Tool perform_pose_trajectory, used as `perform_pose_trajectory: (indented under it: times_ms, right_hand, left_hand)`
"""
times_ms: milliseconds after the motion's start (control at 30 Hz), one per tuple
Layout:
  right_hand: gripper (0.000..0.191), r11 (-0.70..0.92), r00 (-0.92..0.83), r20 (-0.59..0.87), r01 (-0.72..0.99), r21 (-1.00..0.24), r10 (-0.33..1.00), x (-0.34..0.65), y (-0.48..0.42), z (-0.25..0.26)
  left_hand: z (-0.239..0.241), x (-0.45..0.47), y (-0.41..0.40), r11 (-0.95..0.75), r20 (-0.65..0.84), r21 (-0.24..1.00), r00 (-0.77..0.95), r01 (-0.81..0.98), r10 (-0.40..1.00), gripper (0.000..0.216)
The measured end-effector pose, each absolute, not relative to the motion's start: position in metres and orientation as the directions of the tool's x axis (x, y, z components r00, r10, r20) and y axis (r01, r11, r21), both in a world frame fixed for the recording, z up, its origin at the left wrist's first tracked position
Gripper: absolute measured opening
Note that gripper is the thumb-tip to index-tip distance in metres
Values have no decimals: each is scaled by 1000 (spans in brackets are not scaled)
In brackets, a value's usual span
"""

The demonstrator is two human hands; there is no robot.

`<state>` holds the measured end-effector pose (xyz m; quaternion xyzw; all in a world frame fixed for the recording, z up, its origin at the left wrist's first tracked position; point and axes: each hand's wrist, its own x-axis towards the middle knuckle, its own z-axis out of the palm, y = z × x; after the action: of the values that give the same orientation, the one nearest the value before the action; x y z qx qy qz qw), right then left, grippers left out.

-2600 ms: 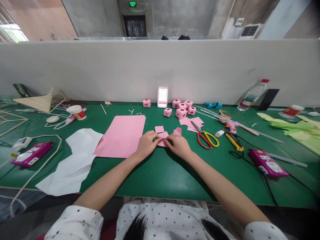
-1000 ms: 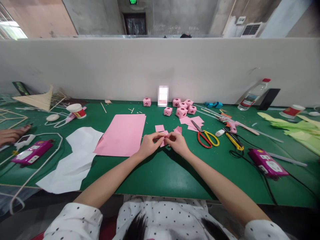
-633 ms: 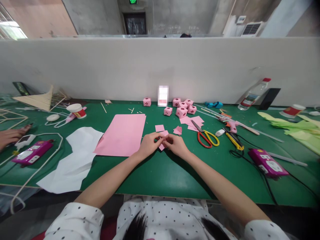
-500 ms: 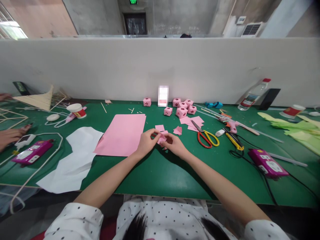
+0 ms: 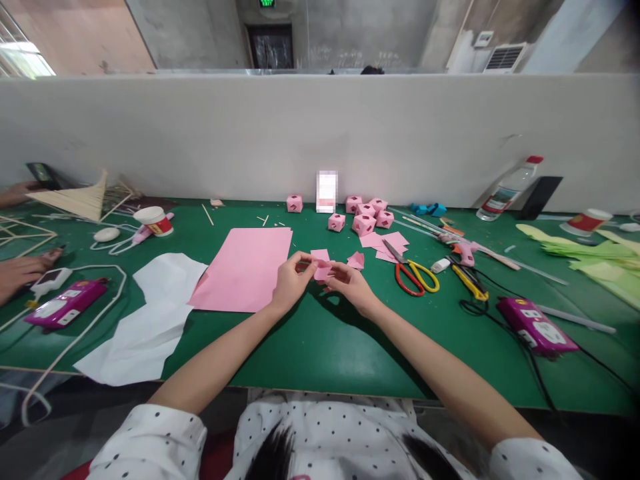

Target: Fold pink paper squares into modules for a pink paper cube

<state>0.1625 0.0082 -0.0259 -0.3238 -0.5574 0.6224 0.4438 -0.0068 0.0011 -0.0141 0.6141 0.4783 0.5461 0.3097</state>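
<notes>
Left hand point(image 5: 293, 280): pinching pink paper piece point(image 5: 323, 273)
Right hand point(image 5: 353, 285): gripping same piece
Plastic bottle point(image 5: 506, 191): red-capped, contents unclear
Paper cups point(image 5: 159, 225): 2, insides unclear

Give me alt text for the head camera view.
A person's left hand and right hand hold a folded pink paper over a green table. Pink paper shapes sit beyond, scissors lie right, a large pink sheet left.

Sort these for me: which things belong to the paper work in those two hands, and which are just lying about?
Likely part of it:
small pink piece, held by left hand and right hand
pink squares
pink paper shapes
large pink sheet
scissors

Apparently just lying about:
water bottle
white paper
green paper
left-side cup
</notes>
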Motion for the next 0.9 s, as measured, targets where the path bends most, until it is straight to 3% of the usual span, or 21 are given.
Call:
perform_pose_trajectory:
  times_ms: [367,600,900]
  right_hand:
    - [33,63,-248,82,-84,-994,965,165,14,-25]
    - [18,132,-245,130,-8,-991,961,167,16,-24]
    - [20,205,-239,170,128,-970,956,171,18,-25]
  left_hand:
    - [-10,2,-13,-432,433,836,78,338,898,21]
    - [-10,4,-14,-473,456,809,137,349,879,16]
    - [-10,5,-14,-471,440,821,168,322,882,18]
